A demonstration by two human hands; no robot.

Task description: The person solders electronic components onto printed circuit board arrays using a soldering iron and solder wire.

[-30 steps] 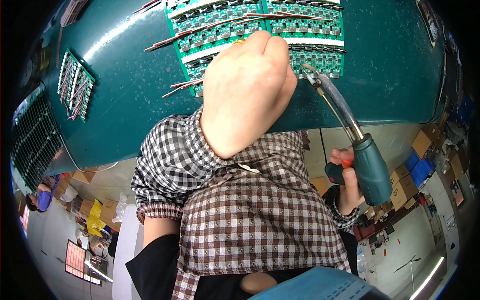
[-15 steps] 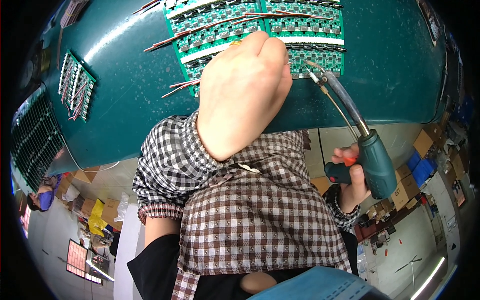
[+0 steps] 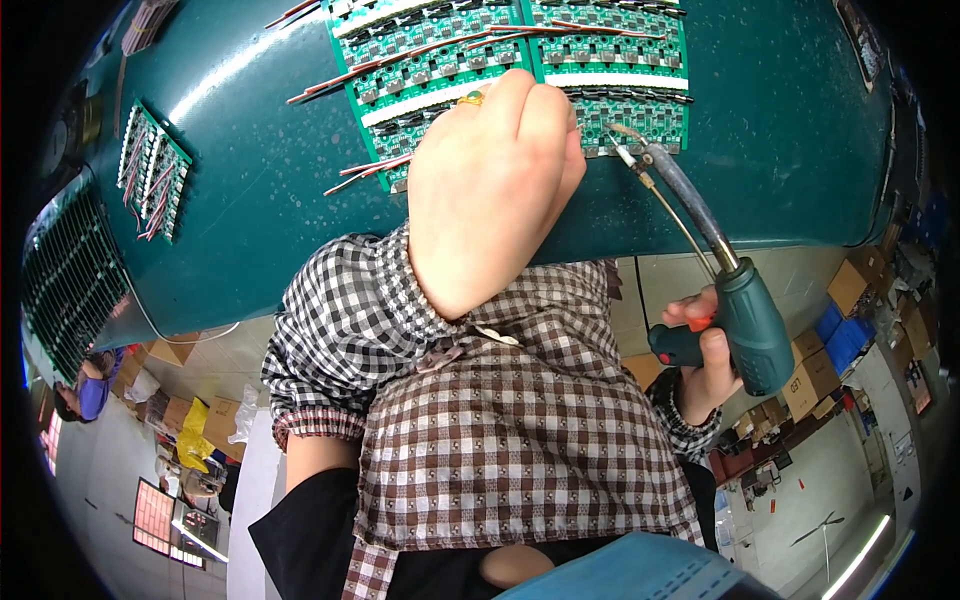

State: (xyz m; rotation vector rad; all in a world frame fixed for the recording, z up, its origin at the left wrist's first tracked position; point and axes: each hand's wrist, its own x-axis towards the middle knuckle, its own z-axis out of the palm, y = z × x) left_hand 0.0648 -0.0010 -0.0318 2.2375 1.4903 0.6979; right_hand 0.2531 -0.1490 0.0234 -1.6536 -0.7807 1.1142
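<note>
My right hand (image 3: 712,345) grips a green pistol-shaped soldering gun (image 3: 755,325) with a red trigger. Its bent metal tip (image 3: 625,130) and the thin solder feed tube (image 3: 672,208) meet near the front edge of the right-hand panel of green circuit boards (image 3: 655,122). Over the seam between this panel and the left one (image 3: 425,70), my left hand (image 3: 495,185) is closed, knuckles up. Its fingertips and whatever they pinch are hidden. Red, white and black wires (image 3: 372,172) run in under it from the left. More wires (image 3: 390,68) lie across the boards.
A smaller wired board panel (image 3: 152,175) lies to the left on the green table mat (image 3: 260,230). At the far left is a dark rack of boards (image 3: 70,270); a wire bundle (image 3: 148,25) lies at the back left. Cardboard boxes (image 3: 810,385) stand on the floor at right.
My left hand has shifted slightly right and toward me, dragging the wire ends under it a little. The soldering tip has moved slightly left. My right hand keeps its grip.
</note>
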